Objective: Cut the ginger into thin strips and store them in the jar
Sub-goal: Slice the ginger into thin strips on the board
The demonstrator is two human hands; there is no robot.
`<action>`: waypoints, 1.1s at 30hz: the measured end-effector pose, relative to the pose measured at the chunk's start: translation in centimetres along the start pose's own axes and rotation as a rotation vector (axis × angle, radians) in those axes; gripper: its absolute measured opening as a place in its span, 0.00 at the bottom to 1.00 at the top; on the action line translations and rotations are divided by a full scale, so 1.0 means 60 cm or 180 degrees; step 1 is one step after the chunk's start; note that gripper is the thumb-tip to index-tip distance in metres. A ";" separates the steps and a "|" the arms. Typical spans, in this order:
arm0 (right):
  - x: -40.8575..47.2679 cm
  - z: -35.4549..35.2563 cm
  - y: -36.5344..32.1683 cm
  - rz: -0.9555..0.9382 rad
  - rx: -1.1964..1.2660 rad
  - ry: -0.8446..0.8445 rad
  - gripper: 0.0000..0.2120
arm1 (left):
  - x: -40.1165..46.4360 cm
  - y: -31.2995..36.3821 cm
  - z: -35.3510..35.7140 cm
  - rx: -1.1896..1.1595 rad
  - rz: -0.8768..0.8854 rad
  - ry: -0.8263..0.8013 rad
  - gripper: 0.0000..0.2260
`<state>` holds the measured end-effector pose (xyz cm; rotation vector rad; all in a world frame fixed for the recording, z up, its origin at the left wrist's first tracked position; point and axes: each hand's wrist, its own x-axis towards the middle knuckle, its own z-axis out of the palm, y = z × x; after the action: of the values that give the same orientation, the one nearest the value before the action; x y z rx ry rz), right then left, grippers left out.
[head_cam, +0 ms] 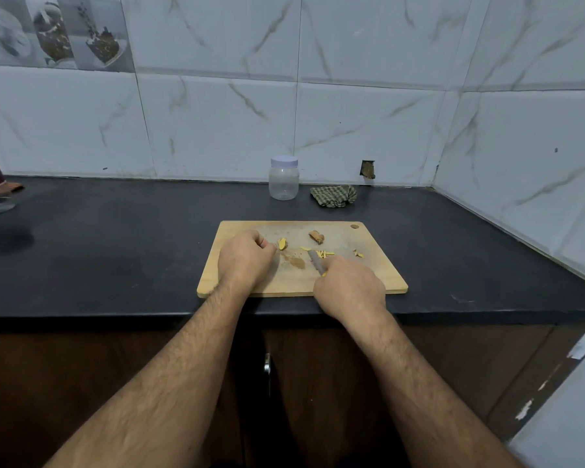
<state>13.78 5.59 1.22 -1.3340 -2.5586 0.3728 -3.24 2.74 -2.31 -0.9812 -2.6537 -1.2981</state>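
Ginger [282, 244] sits mid-frame on a wooden cutting board [379, 271], peeled and yellow, on the black table [115, 251] under marbled white wall tiles. The left hand [245, 260] pinches it with curled fingers. The right hand [350, 287] grips a knife [314, 260] beside thin yellow strips [325, 254]. The lidded clear jar [283, 178] stands behind the board, a checked cloth [333, 196] to its right.

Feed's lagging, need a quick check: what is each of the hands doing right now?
Left hand: fingers curled, fingertips at the small ginger piece; a firm pinch cannot be told.
Right hand: closed round the knife.
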 end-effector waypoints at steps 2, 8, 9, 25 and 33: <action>0.003 0.004 -0.004 -0.0042 0.0113 -0.0060 0.22 | -0.001 0.001 -0.001 0.0015 -0.0012 -0.0010 0.10; 0.014 0.009 -0.002 0.0073 0.0313 -0.0453 0.15 | -0.001 0.000 -0.002 0.0010 0.0019 -0.0007 0.09; 0.015 0.006 0.001 0.0042 0.0366 -0.0538 0.15 | -0.001 0.001 -0.002 0.0021 0.0023 -0.0014 0.09; 0.017 -0.001 0.004 0.0025 0.0138 0.0027 0.23 | 0.012 -0.009 -0.001 -0.0326 0.0013 -0.0192 0.03; 0.037 0.014 -0.016 -0.0154 0.0383 0.0165 0.21 | 0.036 -0.003 0.006 -0.0252 0.0210 -0.0445 0.09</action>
<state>11.55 6.78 0.97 -1.2212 -2.4788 0.4687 -4.97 4.08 -2.05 -1.2019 -2.6613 -1.3792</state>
